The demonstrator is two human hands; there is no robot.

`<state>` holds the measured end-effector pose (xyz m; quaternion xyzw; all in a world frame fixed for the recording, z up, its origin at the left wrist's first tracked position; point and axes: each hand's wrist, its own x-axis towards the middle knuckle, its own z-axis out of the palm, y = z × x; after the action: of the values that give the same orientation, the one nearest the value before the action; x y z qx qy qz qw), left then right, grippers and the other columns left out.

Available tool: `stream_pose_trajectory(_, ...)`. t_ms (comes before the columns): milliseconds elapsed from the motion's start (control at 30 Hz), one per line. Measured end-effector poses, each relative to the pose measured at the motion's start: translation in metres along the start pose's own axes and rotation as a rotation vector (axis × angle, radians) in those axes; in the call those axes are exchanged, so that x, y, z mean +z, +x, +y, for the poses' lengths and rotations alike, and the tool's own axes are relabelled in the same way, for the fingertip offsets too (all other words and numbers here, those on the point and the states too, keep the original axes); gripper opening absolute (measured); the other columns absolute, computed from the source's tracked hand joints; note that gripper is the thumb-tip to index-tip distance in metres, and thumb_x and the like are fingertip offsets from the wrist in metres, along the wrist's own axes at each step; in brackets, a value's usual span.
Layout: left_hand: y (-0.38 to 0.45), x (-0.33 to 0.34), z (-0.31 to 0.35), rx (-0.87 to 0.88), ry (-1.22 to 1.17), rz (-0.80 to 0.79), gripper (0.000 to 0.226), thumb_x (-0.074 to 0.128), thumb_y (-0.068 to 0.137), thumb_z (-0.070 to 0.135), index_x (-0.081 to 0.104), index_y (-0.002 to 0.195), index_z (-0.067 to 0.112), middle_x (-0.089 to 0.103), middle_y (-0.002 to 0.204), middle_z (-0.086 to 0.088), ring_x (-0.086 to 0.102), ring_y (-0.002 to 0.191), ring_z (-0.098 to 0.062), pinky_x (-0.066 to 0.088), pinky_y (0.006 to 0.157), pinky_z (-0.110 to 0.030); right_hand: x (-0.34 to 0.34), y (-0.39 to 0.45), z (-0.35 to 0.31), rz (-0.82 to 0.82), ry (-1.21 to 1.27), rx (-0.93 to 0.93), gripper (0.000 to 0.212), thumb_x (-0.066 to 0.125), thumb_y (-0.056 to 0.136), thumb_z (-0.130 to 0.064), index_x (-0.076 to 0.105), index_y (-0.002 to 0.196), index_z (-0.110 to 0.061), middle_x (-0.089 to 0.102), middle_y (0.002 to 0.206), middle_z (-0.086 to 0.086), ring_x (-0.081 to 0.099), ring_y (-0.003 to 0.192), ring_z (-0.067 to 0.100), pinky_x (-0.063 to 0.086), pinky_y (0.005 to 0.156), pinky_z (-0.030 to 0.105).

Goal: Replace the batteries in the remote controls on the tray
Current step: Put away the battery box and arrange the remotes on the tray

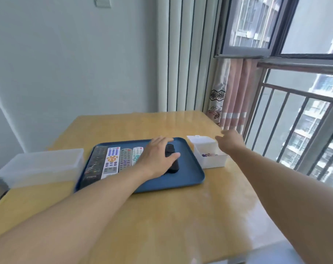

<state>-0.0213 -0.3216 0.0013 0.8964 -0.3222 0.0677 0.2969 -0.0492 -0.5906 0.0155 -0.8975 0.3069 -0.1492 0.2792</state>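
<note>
We are looking down over a pale wooden worktop (162,216), and both our bare forearms are reaching out across its near part. A blue tray (184,180) is lying past them, left of centre. Our left hand (156,157) is resting on the tray, palm down, fingers spread and loosely curled over a black remote (172,159) at the right end of the row; the thumb is lying across its body, yet we cannot tell whether the grip is actually closing on it. Left of that hand, four more remotes are lying side by side on the tray: a white and teal remote (137,152) partly hidden under the hand, a grey remote (125,159), a white remote (111,161) with orange and blue buttons, and a long dark remote (94,164) at the left edge. A clear lidded box (41,166) is sitting just beside the tray on the left. On the right, a small white open container (211,156) is holding a few small items, too blurred to name. Our right hand (230,140) is hovering beside its far right corner, fingers slightly parted, holding nothing.
</note>
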Motion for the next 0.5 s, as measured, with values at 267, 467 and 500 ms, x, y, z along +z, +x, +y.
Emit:
stream_pose_trajectory(267, 0.045, 0.054, 0.055, -0.138, -0.082, -0.257, 0.090, 0.074, 0.084, 0.054, 0.030, 0.155, 0.019, 0.039, 0.154, -0.006, 0.030, 0.146, -0.023, 0.032, 0.106, -0.033, 0.010, 0.017, 0.040, -0.249, 0.585, 0.221, 0.026, 0.057, 0.101, -0.029, 0.066, 0.124, -0.020, 0.064, 0.095, 0.002, 0.058, 0.074, 0.020, 0.047, 0.057, 0.029)
stream_pose_trajectory(467, 0.065, 0.067, 0.056, -0.249, -0.284, -0.235, 0.141, 0.092, 0.071, 0.034, -0.016, 0.160, 0.022, 0.032, 0.162, -0.002, 0.038, 0.144, -0.025, 0.034, 0.098, -0.025, 0.011, 0.031, 0.049, -0.321, 0.752, 0.117, 0.047, 0.062, 0.098, -0.013, 0.052, 0.144, -0.014, 0.067, 0.113, -0.008, 0.065, 0.102, 0.014, 0.055, 0.088, 0.036)
stream_pose_trajectory(500, 0.068, 0.068, 0.054, -0.251, -0.316, -0.234, 0.147, 0.094, 0.069, 0.031, -0.025, 0.157, 0.024, 0.026, 0.166, 0.000, 0.035, 0.146, -0.023, 0.032, 0.098, -0.024, 0.011, 0.031, 0.049, -0.309, 0.744, 0.079, 0.046, 0.063, 0.098, -0.012, 0.054, 0.143, -0.014, 0.067, 0.117, -0.008, 0.065, 0.104, 0.015, 0.055, 0.092, 0.037)
